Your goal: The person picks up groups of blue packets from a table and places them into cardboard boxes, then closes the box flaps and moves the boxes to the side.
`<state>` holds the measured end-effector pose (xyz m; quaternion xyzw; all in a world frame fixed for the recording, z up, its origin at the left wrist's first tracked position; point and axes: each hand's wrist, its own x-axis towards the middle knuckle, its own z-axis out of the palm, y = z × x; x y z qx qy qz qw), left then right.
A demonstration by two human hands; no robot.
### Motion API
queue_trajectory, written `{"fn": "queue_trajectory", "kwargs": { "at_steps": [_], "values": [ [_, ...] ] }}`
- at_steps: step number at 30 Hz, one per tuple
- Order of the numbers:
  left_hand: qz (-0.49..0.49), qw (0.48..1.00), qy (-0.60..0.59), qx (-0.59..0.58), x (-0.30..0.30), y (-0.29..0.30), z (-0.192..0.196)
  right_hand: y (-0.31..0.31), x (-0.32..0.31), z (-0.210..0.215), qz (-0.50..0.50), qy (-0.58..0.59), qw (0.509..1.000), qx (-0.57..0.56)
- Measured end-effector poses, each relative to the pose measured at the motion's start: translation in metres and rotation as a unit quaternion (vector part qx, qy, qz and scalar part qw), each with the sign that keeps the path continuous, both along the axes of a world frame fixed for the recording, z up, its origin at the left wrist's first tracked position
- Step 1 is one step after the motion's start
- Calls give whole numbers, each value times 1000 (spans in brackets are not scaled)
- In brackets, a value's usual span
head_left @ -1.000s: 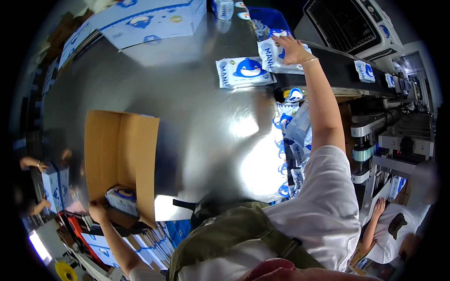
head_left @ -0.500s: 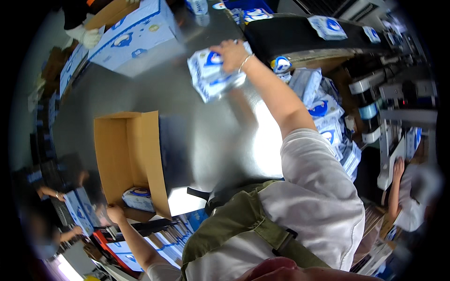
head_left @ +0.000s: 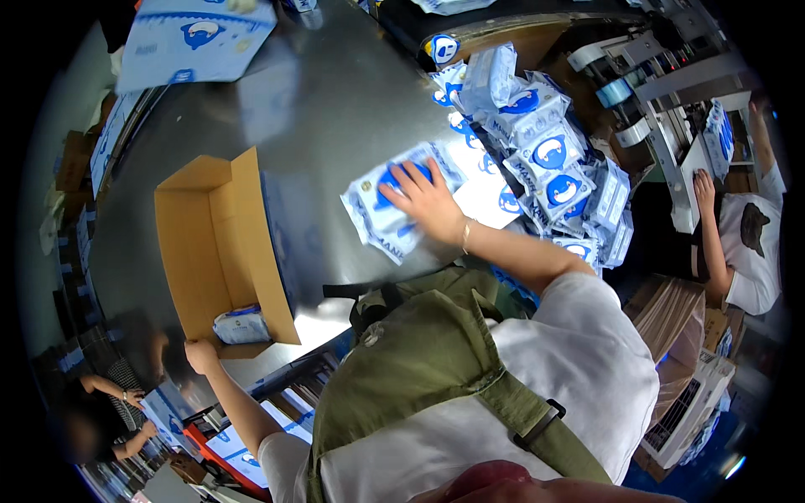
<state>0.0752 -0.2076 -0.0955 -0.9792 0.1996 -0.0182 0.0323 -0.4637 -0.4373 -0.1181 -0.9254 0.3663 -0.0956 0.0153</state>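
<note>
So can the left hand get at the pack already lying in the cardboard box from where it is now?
Probably yes. The left hand grips the near corner of the open cardboard box, and the pack lies just inside that end, with nothing over it. The hand would have to let go of the box first.

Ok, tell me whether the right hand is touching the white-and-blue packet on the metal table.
Touching. The head view shows the right hand lying flat on the white-and-blue packet, fingers spread over its top, with no gap between them.
</note>
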Motion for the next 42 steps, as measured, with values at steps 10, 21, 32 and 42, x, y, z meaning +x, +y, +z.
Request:
{"fn": "queue_trajectory", "kwargs": {
  "at_steps": [10,21,32,42],
  "values": [
    [-431,832,39,-346,-191,-71,21,-162,77,-31,-22,112,891,439],
    [-589,781,209,-10,-320,-132,-50,-131,81,-87,203,-51,872,442],
    [-530,808,254,34,-326,-144,-42,-450,-41,40,-213,78,964,-136],
    [-515,812,263,82,-325,-147,-38,-496,-49,36,-217,168,955,109]
  ]
}}
